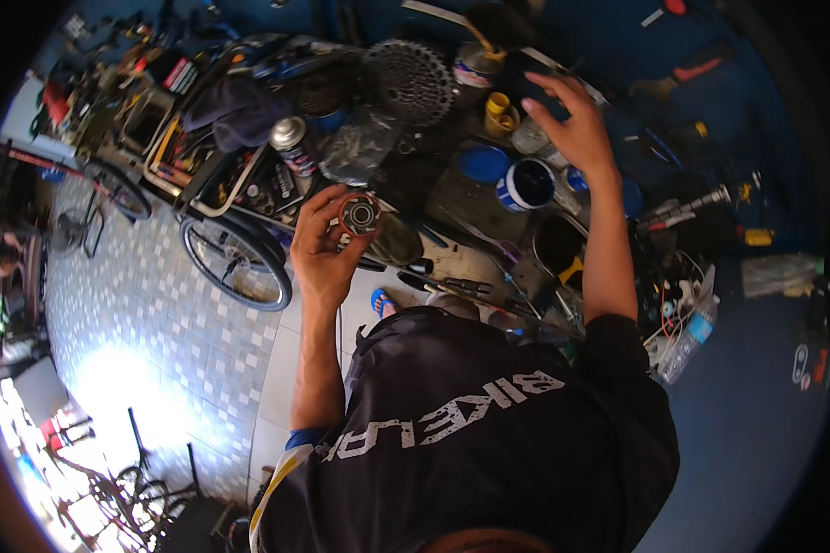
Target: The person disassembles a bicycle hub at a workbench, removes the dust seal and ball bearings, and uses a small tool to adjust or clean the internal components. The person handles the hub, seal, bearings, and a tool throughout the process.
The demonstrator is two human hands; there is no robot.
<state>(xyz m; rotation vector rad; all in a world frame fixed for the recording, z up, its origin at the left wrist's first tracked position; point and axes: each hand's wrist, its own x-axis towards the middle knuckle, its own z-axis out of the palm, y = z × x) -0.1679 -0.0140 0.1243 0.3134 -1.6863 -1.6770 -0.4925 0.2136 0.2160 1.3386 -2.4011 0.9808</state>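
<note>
My left hand (321,253) is raised in front of the bench, its fingers wrapped round a red-rimmed bicycle hub (361,215). The hub's round end faces up and shows a metal bearing ring at its centre. My right hand (570,127) reaches over the bench, fingers apart and holding nothing. Close by it are a small clear jar (529,136) and a yellow container (500,114). Below that hand stands an open blue-and-white tub (529,185) with dark contents. A blue lid (484,163) lies beside the tub.
A large cassette sprocket (408,81) and a spray can (290,143) stand among the bench clutter. Left of my left hand is a bicycle wheel (235,263). At the right are a plastic bottle (690,336) and tangled cables. More bicycles stand at the lower left.
</note>
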